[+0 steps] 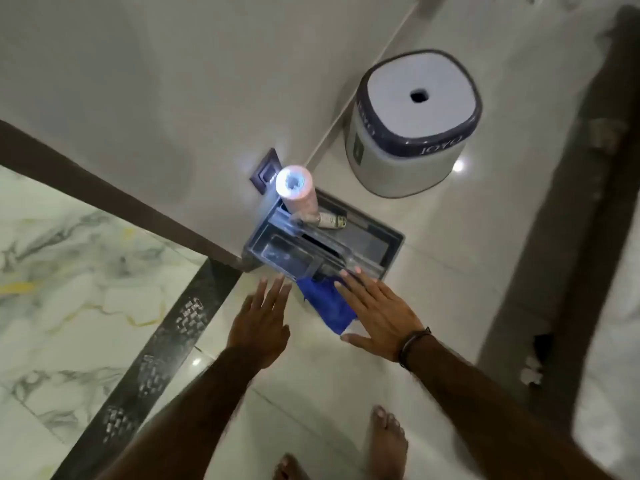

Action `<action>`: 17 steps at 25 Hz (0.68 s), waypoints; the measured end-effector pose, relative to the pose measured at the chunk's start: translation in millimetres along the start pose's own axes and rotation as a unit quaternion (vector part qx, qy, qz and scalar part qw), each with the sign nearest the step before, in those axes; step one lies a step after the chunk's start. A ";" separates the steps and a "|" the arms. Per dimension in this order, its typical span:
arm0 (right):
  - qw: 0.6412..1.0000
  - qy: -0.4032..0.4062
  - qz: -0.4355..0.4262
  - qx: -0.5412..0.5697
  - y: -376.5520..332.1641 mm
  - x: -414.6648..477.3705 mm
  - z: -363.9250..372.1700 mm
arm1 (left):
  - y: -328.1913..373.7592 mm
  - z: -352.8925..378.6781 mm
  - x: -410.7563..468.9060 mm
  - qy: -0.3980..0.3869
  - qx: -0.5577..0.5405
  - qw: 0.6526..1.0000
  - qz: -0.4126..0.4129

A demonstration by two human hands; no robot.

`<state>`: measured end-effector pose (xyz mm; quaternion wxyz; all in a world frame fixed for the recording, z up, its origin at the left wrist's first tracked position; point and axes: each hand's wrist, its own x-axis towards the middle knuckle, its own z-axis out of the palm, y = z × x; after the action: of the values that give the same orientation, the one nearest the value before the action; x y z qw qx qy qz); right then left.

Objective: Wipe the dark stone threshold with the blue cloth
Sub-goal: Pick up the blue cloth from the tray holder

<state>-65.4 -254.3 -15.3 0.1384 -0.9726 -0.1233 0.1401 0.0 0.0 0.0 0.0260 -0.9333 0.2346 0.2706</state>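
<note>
Head view looking down, left hand [265, 323] spread flat, holding nothing, right hand [379, 315] fingers splayed over the blue cloth [325, 303], cloth lying on pale floor just beside a grey caddy [388, 237], dark stone threshold [166, 344] left of both hands, white stool [412, 123] beyond.

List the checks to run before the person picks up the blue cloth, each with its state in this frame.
1. Blue cloth in view on the floor by the grey tray: ok.
2. Right hand open, over the cloth's edge: ok.
3. Left hand open, empty, beside the cloth: ok.
4. Cloth gripped: not ok, neither hand has closed.
5. Dark stone threshold unobstructed: ok.
6. Cloth damp: cannot tell.
</note>
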 end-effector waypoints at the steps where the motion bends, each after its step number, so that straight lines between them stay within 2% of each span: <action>1: 0.999 -0.041 -0.019 -0.016 8.7 8.3 34.8 | -3.9 25.3 23.8 0.000 0.004 1.000 0.005; 4: 0.989 -0.117 -0.052 -0.074 29.2 32.7 112.7 | -17.4 69.3 92.1 -0.017 0.004 1.000 0.002; 7: 0.990 -0.090 -0.057 -0.097 37.6 52.1 166.5 | -34.0 108.4 132.7 -0.033 0.040 0.999 0.012; 14: 0.997 -0.076 -0.008 -0.006 40.1 59.3 160.7 | -46.9 116.7 136.7 -0.051 0.073 0.995 0.037; 17: 0.994 -0.062 0.052 0.078 26.8 56.1 130.8 | -48.2 104.6 105.9 -0.052 0.027 0.998 -0.001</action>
<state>-47.9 -232.9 -157.5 0.1986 -0.9534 -0.0700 0.2160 49.0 16.2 -147.7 0.0638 -0.9172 0.2398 0.3117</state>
